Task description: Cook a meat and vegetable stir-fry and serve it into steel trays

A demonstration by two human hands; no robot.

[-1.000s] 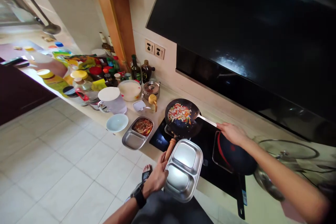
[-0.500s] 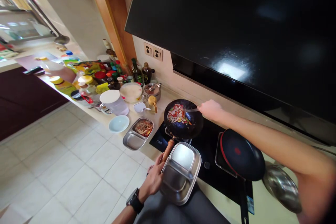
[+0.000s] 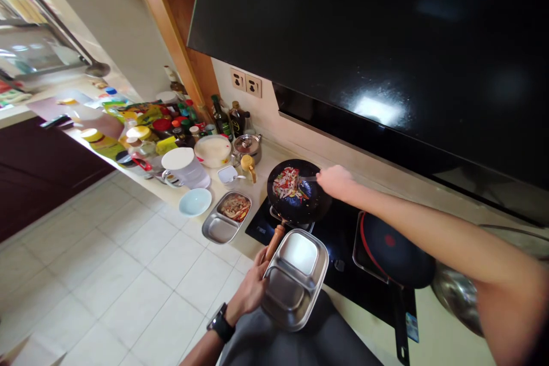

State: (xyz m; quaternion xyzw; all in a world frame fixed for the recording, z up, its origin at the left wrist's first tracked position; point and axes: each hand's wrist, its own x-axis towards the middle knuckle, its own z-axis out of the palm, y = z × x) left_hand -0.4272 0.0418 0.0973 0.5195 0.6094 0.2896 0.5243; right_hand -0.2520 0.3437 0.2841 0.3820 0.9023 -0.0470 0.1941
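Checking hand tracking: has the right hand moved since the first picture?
Yes. The right hand has moved left, away from the black pan, and is now at the rim of the wok.

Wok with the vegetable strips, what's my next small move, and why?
Probably scoop the strips with the spatula in your right hand onto the steel divided tray in your left hand: its compartments look bare, and it sits right beside the wok.
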